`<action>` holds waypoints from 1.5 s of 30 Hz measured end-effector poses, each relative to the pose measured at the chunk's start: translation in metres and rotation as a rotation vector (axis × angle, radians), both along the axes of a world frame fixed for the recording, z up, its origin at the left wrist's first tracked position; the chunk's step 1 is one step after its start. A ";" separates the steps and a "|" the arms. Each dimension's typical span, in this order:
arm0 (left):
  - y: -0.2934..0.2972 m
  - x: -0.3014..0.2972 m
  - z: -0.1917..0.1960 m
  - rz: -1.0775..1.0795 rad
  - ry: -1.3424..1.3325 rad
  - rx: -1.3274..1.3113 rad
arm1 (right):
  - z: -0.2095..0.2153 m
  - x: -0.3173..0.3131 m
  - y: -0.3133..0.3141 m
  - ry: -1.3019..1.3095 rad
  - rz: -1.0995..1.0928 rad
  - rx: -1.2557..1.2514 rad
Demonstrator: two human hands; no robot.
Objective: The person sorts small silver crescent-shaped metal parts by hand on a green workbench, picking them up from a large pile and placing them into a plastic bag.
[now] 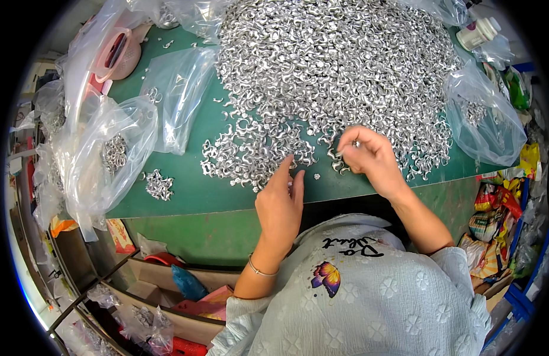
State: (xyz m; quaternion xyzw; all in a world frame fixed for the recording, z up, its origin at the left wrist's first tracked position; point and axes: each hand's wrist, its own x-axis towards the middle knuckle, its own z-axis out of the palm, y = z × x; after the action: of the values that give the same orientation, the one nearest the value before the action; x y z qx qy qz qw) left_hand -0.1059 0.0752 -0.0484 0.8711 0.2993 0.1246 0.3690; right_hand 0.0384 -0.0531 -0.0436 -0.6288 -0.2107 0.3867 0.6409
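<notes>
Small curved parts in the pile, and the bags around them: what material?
Small curved parts: likely bare metal; bright silver with sharp glints, alloy unclear. Bags: thin clear plastic film; see-through, crinkled, glossy. Right hand pinches one part; left hand touches the pile's edge.

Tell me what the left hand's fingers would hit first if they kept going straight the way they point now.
The left hand points up-table, fingertips at the near fringe of the heap of small silver metal pieces on the green table. Going on, it would likely meet those pieces first; its height above them is unclear.
</notes>
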 end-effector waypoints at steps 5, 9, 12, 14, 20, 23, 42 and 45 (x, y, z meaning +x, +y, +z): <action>-0.002 -0.001 -0.004 -0.070 -0.084 0.032 | 0.005 0.007 0.014 0.757 -0.037 0.244; -0.005 -0.002 -0.004 -0.043 -0.116 -0.035 | -0.002 -0.006 0.023 -0.398 0.120 -0.223; -0.003 -0.003 -0.002 0.029 -0.015 0.000 | -0.012 -0.016 0.037 -1.070 0.149 -0.162; 0.000 -0.004 -0.002 0.041 0.025 0.041 | -0.009 -0.015 0.035 -1.082 0.223 -0.278; 0.008 -0.012 -0.005 0.066 -0.009 0.037 | 0.003 0.003 0.009 -0.923 0.139 -0.377; 0.007 -0.011 -0.004 0.083 -0.049 0.000 | 0.000 0.002 0.008 -0.845 0.048 -0.364; 0.005 -0.005 -0.007 0.074 -0.097 -0.017 | 0.020 0.014 0.012 0.798 -0.066 0.134; 0.004 -0.007 -0.004 0.069 -0.082 -0.029 | 0.016 0.009 0.009 0.216 0.017 -0.232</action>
State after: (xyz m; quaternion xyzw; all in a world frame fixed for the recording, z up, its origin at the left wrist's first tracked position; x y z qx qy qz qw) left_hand -0.1128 0.0792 -0.0520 0.8490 0.3156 0.1684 0.3888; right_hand 0.0472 -0.0446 -0.0280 -0.6515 -0.0999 0.4791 0.5797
